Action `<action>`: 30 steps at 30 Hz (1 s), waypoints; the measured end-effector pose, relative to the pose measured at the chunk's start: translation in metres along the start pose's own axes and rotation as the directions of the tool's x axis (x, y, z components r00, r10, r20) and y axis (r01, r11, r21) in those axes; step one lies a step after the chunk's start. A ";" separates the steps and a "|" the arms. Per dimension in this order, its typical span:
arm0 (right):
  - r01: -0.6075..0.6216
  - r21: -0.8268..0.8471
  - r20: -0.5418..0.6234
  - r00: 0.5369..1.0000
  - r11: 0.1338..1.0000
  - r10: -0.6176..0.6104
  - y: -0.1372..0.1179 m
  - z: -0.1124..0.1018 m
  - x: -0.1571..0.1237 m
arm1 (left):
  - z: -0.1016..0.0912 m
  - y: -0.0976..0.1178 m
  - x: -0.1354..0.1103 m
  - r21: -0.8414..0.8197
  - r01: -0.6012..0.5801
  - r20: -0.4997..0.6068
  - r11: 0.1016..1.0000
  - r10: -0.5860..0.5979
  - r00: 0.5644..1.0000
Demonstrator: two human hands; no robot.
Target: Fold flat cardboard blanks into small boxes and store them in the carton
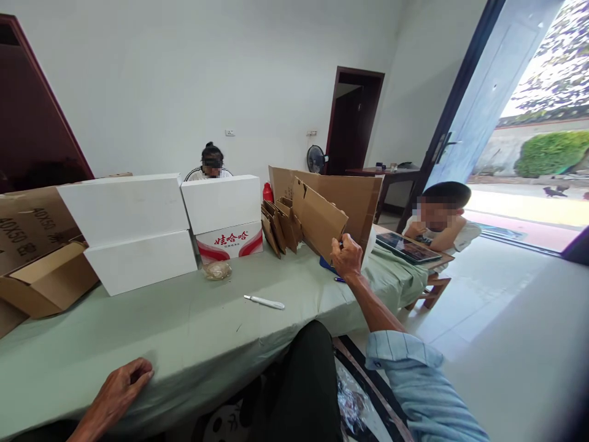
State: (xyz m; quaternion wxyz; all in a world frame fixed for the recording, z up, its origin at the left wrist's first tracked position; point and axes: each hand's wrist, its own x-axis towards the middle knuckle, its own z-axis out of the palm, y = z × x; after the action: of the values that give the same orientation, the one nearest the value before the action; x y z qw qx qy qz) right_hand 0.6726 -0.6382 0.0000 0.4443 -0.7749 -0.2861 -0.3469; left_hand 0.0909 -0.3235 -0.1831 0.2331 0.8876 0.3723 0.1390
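My right hand (346, 255) grips the lower right corner of a flat folded cardboard piece (318, 215), which stands tilted on the table. Its fingertips are partly hidden by the hand. My left hand (120, 388) rests at the table's near edge with its fingers curled, and nothing shows in them. A white scalpel-like knife (264, 302) lies on the green tablecloth (184, 325) between the two hands. Just left of the held piece, several folded cardboard pieces (279, 224) stand on edge. A larger cardboard sheet (354, 199) rises behind it.
White boxes (129, 209) are stacked at the back, beside a red-and-white printed box (230, 242) and a roll of tape (217, 270). An open carton (55, 279) sits at left. A tablet (408, 247) lies at right before a seated person; another person sits behind the boxes.
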 end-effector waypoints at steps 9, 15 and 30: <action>-0.081 -0.103 0.017 0.996 0.991 0.083 -0.005 0.031 0.072 | -0.011 0.012 0.016 -0.034 -0.022 0.020 0.999 0.023 1.000; -0.060 -0.146 0.023 0.998 0.988 0.064 -0.007 0.038 0.113 | -0.002 -0.001 0.029 -0.071 -0.004 0.028 0.997 0.006 1.000; 0.129 -0.220 0.120 0.987 0.967 -0.104 -0.027 0.082 0.165 | 0.018 -0.015 0.042 -0.087 0.078 0.075 0.993 -0.072 0.995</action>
State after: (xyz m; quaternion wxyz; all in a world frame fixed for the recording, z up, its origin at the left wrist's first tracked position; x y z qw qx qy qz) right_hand 0.7738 -0.5313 0.1140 0.3155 -0.8199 -0.3133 -0.3605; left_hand 0.1183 -0.2895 -0.2035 0.2909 0.8660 0.3903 0.1148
